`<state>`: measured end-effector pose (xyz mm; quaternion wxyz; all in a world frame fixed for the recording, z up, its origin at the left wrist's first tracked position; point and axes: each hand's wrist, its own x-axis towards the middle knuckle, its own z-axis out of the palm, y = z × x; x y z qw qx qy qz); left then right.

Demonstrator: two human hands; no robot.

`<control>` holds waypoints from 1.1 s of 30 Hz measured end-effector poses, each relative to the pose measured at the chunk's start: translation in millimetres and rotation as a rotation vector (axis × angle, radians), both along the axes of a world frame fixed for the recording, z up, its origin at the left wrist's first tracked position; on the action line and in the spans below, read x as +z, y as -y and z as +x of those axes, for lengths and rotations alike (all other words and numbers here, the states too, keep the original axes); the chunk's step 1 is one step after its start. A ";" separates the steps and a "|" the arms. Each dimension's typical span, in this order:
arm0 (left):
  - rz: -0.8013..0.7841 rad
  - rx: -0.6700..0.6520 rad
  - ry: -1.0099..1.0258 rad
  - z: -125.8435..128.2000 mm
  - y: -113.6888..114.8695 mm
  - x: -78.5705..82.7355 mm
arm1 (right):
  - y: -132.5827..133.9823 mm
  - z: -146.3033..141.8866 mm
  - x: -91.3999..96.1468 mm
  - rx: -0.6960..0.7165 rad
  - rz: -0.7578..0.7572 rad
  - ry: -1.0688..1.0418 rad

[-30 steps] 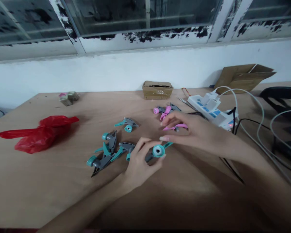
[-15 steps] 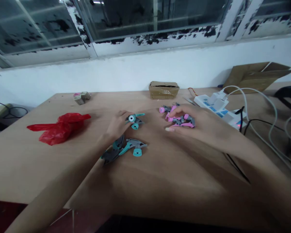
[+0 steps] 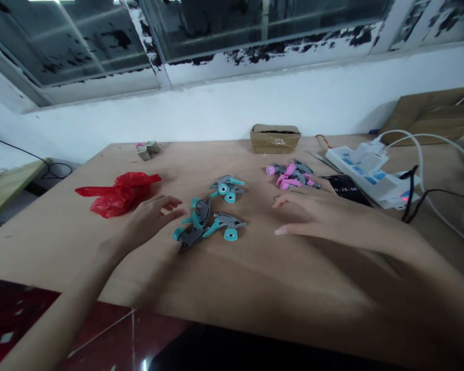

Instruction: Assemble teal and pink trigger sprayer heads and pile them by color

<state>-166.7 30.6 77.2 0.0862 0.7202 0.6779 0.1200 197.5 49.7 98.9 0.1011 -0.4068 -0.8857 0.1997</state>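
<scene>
My left hand [image 3: 152,216] is over the table between the red plastic bag and the teal-and-grey plastic pieces, its fingers loosely bent and apart with nothing in them. Just right of it lie a darker teal-and-grey piece [image 3: 195,232] and another teal-and-grey piece [image 3: 226,221] with a round teal end. Behind these sits a further teal-and-grey cluster [image 3: 228,188]. My right hand [image 3: 313,211], thumb and fingers spread, is empty in front of a pile of pink-and-grey plastic pieces [image 3: 292,175]. The pieces' exact kind is unclear.
The red plastic bag [image 3: 123,193] lies at the left. A small cardboard box [image 3: 275,139] stands near the wall. At the right are a phone [image 3: 348,188], a white power strip [image 3: 371,172] with cables, and a larger cardboard piece [image 3: 429,116]. Small blocks [image 3: 147,150] are at the back left.
My left hand has let go of the rear teal-and-grey cluster and moved left. My right hand has drawn back from the pink-and-grey pieces, leaving them on the table. The view has shifted.
</scene>
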 end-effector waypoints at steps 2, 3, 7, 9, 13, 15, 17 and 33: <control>-0.065 0.038 0.077 -4.6 18.6 -6.3 | 0.8 -1.6 -2.6 0.052 -0.012 0.017; -0.099 0.031 0.112 -4.9 27.0 -10.8 | 0.9 -2.7 -3.9 0.079 -0.018 0.029; -0.114 0.008 0.180 3.0 49.3 -29.3 | 2.8 -8.9 -8.7 0.103 -0.045 0.079; -0.070 0.023 0.257 8.2 53.8 -35.3 | 5.2 -13.0 -10.5 0.104 -0.034 0.114; -0.033 0.084 0.387 13.0 57.6 -40.5 | 9.8 -20.9 -15.1 0.118 0.013 0.165; -0.024 0.119 0.399 12.2 59.8 -41.9 | 11.2 -23.6 -17.8 0.138 0.017 0.159; -0.002 0.142 0.387 10.1 62.8 -43.4 | 12.5 -25.6 -20.9 0.156 -0.011 0.132; 0.091 0.049 0.480 26.1 79.7 -9.2 | 14.1 -101.3 -99.9 0.223 0.282 -0.141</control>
